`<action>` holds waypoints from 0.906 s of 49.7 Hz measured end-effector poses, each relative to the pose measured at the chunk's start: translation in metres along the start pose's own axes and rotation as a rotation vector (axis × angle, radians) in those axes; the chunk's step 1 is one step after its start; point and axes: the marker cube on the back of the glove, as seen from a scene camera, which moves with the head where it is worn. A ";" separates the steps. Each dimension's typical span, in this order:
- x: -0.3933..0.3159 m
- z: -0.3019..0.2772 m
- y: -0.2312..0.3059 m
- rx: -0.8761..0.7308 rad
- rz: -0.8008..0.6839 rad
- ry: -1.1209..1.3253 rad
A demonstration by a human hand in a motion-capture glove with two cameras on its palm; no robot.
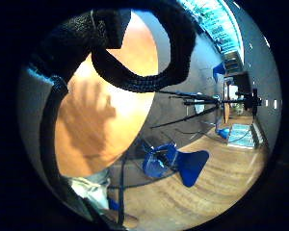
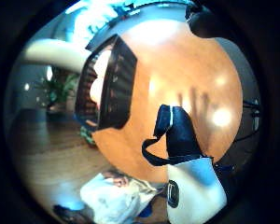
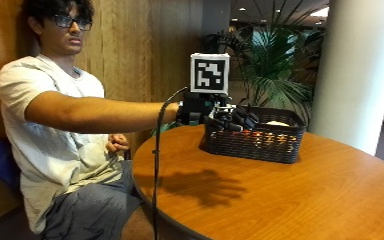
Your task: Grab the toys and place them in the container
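Outside view: the person sat at the round wooden desk (image 3: pixel 298 190) with the right arm stretched out level, and the gloved hand (image 3: pixel 228 117) hung in the air over the near rim of the black basket (image 3: pixel 255 142). Its fingers (image 3: pixel 244 119) were loosely spread and drooping, gripping nothing. The basket stood on the desk, and pale and orange toys (image 3: pixel 275 131) showed inside it through the slatted wall; their exact shapes could not be made out. The hand's shadow (image 3: pixel 202 186) lay on the bare wood in front of the basket, well below the hand. The bare hand (image 3: pixel 117 144) was tucked in at the person's chest. In the thumb side palm view the basket (image 2: pixel 113 84) sat off to one side with light shapes inside, beside open wood (image 2: pixel 177 70).
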 end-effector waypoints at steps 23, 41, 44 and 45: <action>-0.005 0.002 0.000 0.008 0.042 -0.050; -0.005 0.006 -0.001 -0.013 0.052 -0.037; -0.005 0.005 -0.001 -0.013 0.051 -0.049; -0.005 0.005 -0.002 -0.013 0.050 -0.061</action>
